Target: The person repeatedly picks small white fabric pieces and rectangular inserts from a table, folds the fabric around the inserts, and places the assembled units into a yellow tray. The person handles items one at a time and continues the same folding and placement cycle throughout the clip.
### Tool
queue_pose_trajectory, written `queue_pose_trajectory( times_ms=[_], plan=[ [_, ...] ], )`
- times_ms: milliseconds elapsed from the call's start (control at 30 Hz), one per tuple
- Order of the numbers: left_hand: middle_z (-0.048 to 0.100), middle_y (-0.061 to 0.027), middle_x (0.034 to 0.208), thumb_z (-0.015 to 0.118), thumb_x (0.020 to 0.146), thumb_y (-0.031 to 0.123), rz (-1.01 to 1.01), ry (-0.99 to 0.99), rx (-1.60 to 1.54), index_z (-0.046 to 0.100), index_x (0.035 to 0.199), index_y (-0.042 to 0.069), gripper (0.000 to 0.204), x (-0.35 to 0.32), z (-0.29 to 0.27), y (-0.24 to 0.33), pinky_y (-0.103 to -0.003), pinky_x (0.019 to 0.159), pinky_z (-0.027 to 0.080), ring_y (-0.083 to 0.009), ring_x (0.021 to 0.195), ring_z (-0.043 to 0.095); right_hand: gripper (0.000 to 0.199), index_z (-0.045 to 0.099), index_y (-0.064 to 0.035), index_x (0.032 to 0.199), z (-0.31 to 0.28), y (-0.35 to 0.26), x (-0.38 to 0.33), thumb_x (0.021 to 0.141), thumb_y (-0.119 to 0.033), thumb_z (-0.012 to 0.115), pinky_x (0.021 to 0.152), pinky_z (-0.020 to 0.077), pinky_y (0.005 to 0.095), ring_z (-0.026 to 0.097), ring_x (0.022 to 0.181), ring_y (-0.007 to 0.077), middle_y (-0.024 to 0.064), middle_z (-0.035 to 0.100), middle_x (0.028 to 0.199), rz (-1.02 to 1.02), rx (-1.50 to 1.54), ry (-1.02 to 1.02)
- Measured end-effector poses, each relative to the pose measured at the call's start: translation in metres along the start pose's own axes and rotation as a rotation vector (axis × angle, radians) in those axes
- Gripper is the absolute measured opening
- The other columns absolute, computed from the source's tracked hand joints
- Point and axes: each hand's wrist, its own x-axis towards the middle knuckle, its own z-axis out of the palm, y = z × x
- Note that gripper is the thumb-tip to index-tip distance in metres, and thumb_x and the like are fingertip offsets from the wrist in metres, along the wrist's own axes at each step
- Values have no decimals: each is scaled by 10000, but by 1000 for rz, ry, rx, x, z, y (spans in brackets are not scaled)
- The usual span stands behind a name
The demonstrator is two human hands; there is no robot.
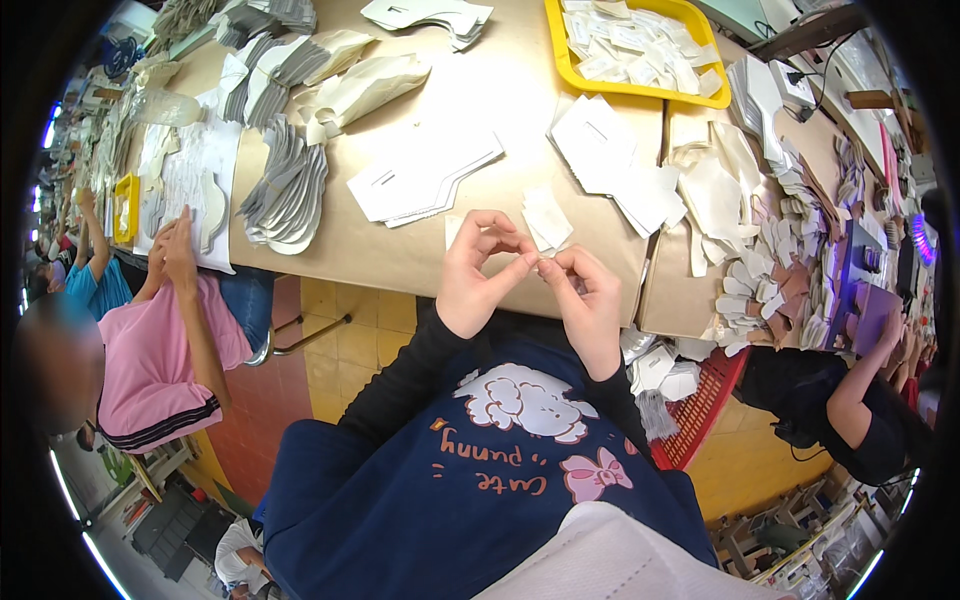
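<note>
My left hand (485,272) and my right hand (588,303) meet at the front edge of the table, fingertips together in a pinch. Whatever is between them is too small to make out. Just beyond my fingers lie a few small white labels (547,217); the edge of another pale slip (453,231) shows beside my left hand. Farther in, a fanned stack of white cut pieces (425,180) with a slot lies to the left. A similar white stack (603,150) spreads to the right.
A yellow tray (640,91) full of small white labels stands at the back right. Grey-edged stacks (287,190) lie left. Loose pale pieces (722,190) cover the right side. A red basket (704,405) sits below the table edge. Co-workers sit on both sides.
</note>
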Motion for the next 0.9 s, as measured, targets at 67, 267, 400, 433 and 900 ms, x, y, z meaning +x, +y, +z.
queue_pose_trajectory(
  times_ms=[67, 267, 400, 433, 900],
  plan=[
    [669, -85, 937, 679, 883, -55, 4, 32, 14, 407, 1096, 82, 371, 3, -2, -1, -322, 884, 505, -155, 932, 637, 134, 657, 30, 816, -2, -1, -1, 887, -68, 714, 481, 278, 256, 367, 534, 51, 21, 574, 707, -22, -45, 7],
    [690, -114, 910, 698, 863, -75, -44, 124, 66, 296, 985, 118, 462, 20, 1, -11, -274, 795, 532, -149, 891, 655, 129, 632, 31, 767, -9, -5, -7, 863, -22, 698, 464, 262, 269, 355, 499, 65, 34, 551, 674, -78, -254, 50],
    [694, -132, 911, 701, 863, -75, -50, 157, -28, 285, 974, 120, 473, 30, 4, -19, -269, 793, 533, -141, 880, 657, 133, 603, 37, 734, -18, -5, -15, 826, 9, 695, 467, 266, 270, 357, 496, 68, 33, 565, 680, -51, -220, 90],
    [694, -135, 912, 702, 863, -75, -59, 163, -51, 284, 972, 119, 473, 33, 3, -20, -268, 791, 534, -138, 879, 656, 123, 597, 39, 729, -20, -4, -17, 807, 23, 691, 469, 272, 263, 361, 496, 68, 33, 583, 692, -45, -225, 100],
    [721, -60, 912, 720, 870, 53, 187, 201, 647, 615, 1049, 24, 210, 57, -6, -39, -257, 703, 507, -115, 764, 638, 183, 433, -1, 814, -47, -1, -47, 768, 175, 445, 578, 481, 230, 630, 689, 151, 195, 626, 945, -38, 410, 231]
  ],
)
